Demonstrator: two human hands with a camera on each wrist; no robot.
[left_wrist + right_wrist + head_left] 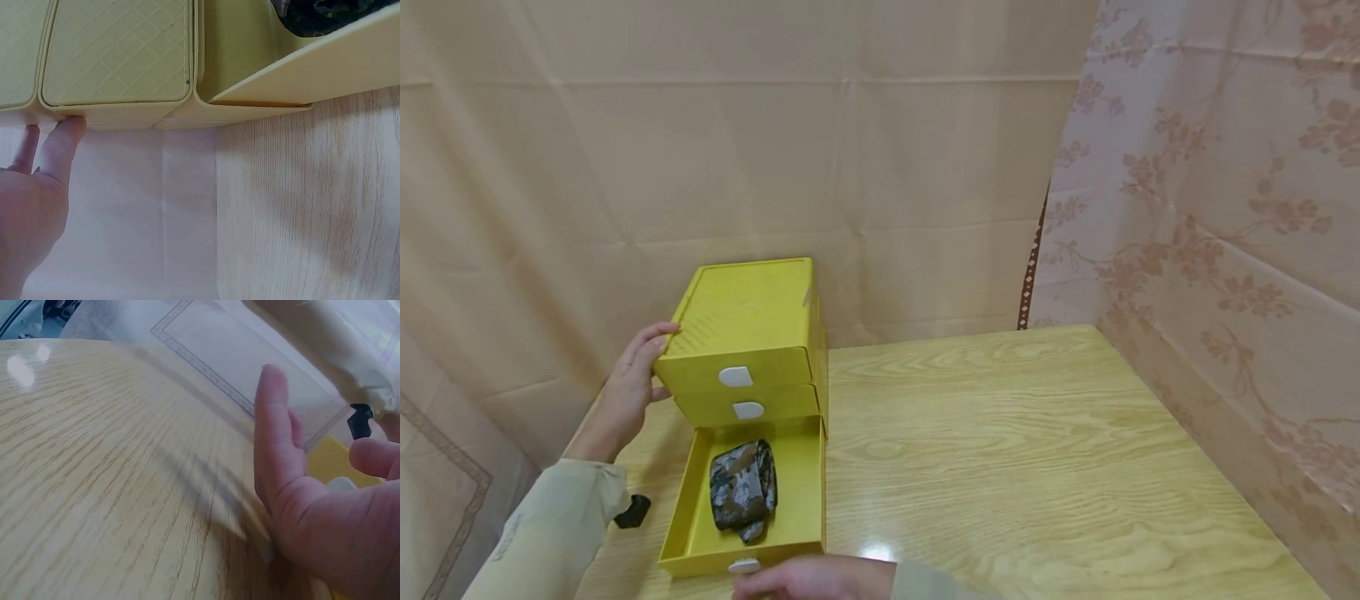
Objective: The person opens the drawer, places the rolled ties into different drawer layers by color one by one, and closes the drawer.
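A yellow drawer unit (748, 308) with white pull tabs stands on the wooden table. Its bottom drawer (801, 492) is pulled out and contains a folded camouflage-patterned cloth item (741, 487). My left hand (625, 400) touches the unit's left side near the top. In the left wrist view, straight fingers of the left hand (40, 194) press against that side wall. Just in front of the bottom drawer's white tab (744, 566) is my right hand (820, 577). The right wrist view shows the right hand (312, 506) with fingers extended, holding nothing visible.
Wood-grain tabletop (1000, 450) stretches to the right of the drawers. A beige curtain (775, 150) hangs behind the unit, and a floral curtain (1225, 250) borders the table's right edge. A small black piece (633, 512) is by the left sleeve.
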